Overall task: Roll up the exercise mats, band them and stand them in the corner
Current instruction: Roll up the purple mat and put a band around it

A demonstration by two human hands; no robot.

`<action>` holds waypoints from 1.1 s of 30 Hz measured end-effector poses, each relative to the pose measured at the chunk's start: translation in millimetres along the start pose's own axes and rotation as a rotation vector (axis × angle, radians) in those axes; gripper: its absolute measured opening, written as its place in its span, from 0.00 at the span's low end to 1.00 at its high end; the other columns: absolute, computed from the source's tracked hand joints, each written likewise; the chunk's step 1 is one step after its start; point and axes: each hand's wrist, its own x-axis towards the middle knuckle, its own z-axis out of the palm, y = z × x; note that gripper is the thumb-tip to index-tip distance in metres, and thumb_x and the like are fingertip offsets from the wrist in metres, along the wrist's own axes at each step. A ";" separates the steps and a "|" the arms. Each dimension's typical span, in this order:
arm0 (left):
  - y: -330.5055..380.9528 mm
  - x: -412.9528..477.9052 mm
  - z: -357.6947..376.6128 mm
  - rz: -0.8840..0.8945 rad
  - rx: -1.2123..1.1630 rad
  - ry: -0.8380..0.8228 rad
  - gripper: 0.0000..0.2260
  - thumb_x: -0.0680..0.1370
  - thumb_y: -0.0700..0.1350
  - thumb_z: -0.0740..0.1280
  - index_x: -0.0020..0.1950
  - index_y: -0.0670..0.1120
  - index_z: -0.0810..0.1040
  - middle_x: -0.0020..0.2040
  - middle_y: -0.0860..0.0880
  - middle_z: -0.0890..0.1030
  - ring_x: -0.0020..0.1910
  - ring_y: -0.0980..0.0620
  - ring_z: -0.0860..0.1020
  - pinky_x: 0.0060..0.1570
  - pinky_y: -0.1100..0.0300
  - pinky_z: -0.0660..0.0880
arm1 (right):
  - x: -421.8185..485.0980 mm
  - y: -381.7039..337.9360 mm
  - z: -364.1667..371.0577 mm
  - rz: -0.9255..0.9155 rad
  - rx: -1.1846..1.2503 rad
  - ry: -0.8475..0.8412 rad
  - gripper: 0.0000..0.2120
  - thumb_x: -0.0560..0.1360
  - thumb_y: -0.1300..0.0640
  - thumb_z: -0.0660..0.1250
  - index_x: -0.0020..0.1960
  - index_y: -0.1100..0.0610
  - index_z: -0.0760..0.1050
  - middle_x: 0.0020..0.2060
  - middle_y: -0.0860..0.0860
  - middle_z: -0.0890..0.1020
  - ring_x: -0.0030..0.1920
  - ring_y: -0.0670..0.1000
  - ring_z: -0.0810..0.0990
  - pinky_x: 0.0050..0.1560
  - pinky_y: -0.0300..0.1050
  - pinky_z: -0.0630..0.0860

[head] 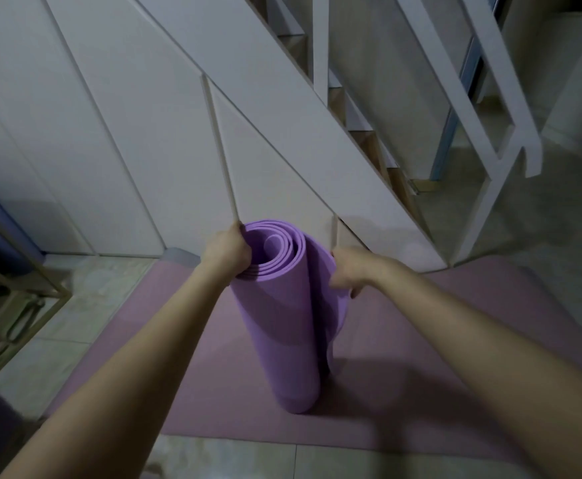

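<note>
A rolled purple mat [287, 326] stands upright on end in the middle of the view, its loose spiral open at the top. My left hand [228, 252] grips the roll's upper left rim, fingers curled over the edge. My right hand [350, 271] holds the loose outer flap on the roll's right side near the top. No band shows on the roll. Under it a pink mat [403, 368] lies flat on the floor.
White panelled cabinets [116, 140] under a slanting staircase [362, 126] stand right behind the roll. A wooden-framed rack [16, 295] sits at the left. Pale floor tiles [85, 305] show left of the pink mat and along the bottom.
</note>
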 end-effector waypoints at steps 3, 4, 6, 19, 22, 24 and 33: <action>-9.7 2.7 -0.3 -0.034 0.024 0.006 0.18 0.77 0.38 0.56 0.67 0.45 0.67 0.61 0.36 0.75 0.59 0.37 0.74 0.56 0.49 0.70 | -1.2 5.4 6.3 0.004 0.036 0.065 0.06 0.73 0.67 0.58 0.44 0.65 0.74 0.41 0.62 0.81 0.37 0.61 0.82 0.29 0.44 0.78; -10.0 4.0 -0.7 -0.032 0.031 0.010 0.20 0.77 0.38 0.56 0.69 0.46 0.66 0.62 0.36 0.75 0.60 0.37 0.73 0.57 0.50 0.70 | -2.2 4.4 1.7 -0.002 0.025 0.155 0.05 0.73 0.67 0.58 0.40 0.64 0.72 0.41 0.63 0.80 0.40 0.61 0.82 0.32 0.45 0.77; -7.2 6.4 -5.3 -0.022 0.042 0.016 0.23 0.78 0.38 0.56 0.73 0.47 0.63 0.65 0.37 0.73 0.62 0.37 0.72 0.60 0.51 0.68 | -8.0 -3.9 -9.5 -0.048 0.032 0.289 0.04 0.73 0.67 0.58 0.41 0.63 0.71 0.41 0.64 0.81 0.40 0.62 0.82 0.35 0.47 0.77; -1.6 3.1 5.0 -0.083 0.193 -0.041 0.24 0.78 0.41 0.56 0.74 0.43 0.55 0.65 0.35 0.72 0.64 0.36 0.71 0.61 0.48 0.68 | -12.1 -50.3 4.0 -0.112 0.321 -0.033 0.12 0.74 0.67 0.53 0.46 0.65 0.75 0.45 0.63 0.82 0.41 0.61 0.83 0.45 0.48 0.80; 3.4 -3.0 4.1 -0.097 0.126 -0.046 0.20 0.77 0.40 0.56 0.70 0.41 0.61 0.62 0.35 0.74 0.59 0.33 0.74 0.55 0.47 0.72 | -5.5 -44.7 0.7 -0.004 0.533 -0.083 0.10 0.79 0.63 0.55 0.55 0.64 0.72 0.45 0.60 0.78 0.38 0.58 0.78 0.49 0.54 0.80; 5.9 -6.3 -1.2 -0.155 -0.022 -0.090 0.16 0.76 0.39 0.56 0.64 0.38 0.63 0.56 0.33 0.76 0.48 0.33 0.80 0.42 0.49 0.79 | -2.2 -38.5 -5.2 0.000 0.562 -0.108 0.18 0.81 0.55 0.54 0.62 0.66 0.71 0.46 0.61 0.77 0.38 0.59 0.78 0.48 0.55 0.81; 5.2 -16.6 -26.3 -0.216 -0.270 -0.244 0.15 0.75 0.45 0.63 0.52 0.33 0.72 0.32 0.39 0.75 0.17 0.46 0.75 0.17 0.63 0.70 | 6.3 -50.4 -21.7 -0.148 -0.062 0.208 0.16 0.74 0.55 0.59 0.59 0.59 0.71 0.52 0.60 0.80 0.48 0.60 0.81 0.44 0.44 0.73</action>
